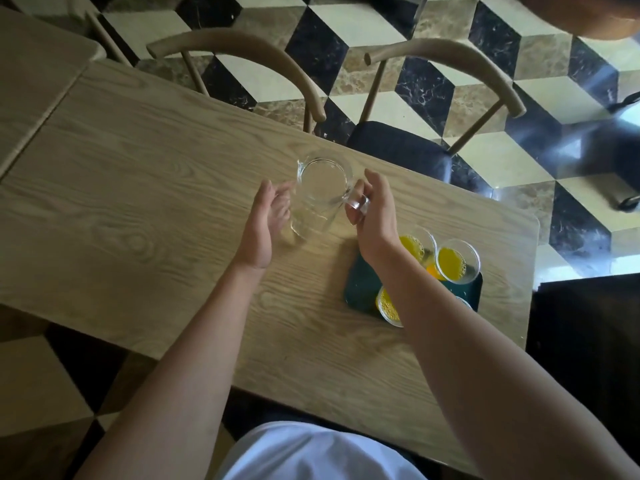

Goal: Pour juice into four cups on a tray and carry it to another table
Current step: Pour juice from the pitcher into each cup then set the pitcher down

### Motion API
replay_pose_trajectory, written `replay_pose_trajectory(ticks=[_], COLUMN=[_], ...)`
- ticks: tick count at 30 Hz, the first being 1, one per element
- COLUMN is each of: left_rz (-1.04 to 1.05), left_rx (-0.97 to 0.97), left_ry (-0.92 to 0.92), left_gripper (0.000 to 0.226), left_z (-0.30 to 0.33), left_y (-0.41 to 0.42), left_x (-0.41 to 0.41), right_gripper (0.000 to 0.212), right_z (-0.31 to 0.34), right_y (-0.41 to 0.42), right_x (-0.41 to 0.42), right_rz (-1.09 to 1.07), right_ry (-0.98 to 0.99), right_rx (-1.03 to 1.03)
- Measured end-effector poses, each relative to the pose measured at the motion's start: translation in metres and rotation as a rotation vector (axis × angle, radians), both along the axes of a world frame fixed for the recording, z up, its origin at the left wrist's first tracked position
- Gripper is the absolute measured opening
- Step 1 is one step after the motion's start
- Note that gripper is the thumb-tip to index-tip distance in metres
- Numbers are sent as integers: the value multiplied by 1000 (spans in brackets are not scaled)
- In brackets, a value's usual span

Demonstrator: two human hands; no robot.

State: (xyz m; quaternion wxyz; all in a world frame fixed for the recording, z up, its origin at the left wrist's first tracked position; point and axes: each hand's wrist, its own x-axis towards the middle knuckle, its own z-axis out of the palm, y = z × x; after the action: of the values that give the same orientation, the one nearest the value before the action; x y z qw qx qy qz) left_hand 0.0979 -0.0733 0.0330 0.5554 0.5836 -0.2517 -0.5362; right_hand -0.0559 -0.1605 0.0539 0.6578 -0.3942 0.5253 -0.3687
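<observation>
A clear glass pitcher (320, 195), with no juice visible in it, stands on the wooden table (138, 188) between the person's 2 hands. The right hand (374, 216) has its fingers curled round the pitcher's handle (356, 202), which faces right; the pitcher's body lies just left of that grip, spout turned to the far left. The left hand (265, 223) is beside the pitcher's left wall with fingers loosely extended, palm facing the glass, gripping nothing; whether the fingertips touch the glass cannot be told.

Near the table's right end, behind the right forearm, sits a dark green tray (362, 289). 3 clear cups (458, 260) on it show orange juice; a 4th is mostly hidden by the arm, only its rim showing. 2 wooden chairs (446, 64) stand across the table on a floor (363, 26) of black, cream and brown tiles.
</observation>
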Motion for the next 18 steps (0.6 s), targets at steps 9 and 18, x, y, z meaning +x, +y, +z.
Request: replay_pose_trajectory(ticks=[9,18], left_rz=[-23,18], left_rx=[-23,-6], left_ry=[33,17], left_gripper=[65,63], left_z=[-24,-33], left_y=[-18,-25], left_x=[14,23], right_gripper=[40,35], right_z=[-14,-22], right_y=[-39,-49], right_x=[25,38], right_rz=[71,94], right_ry=[43,76], right_rx=[-79,-60])
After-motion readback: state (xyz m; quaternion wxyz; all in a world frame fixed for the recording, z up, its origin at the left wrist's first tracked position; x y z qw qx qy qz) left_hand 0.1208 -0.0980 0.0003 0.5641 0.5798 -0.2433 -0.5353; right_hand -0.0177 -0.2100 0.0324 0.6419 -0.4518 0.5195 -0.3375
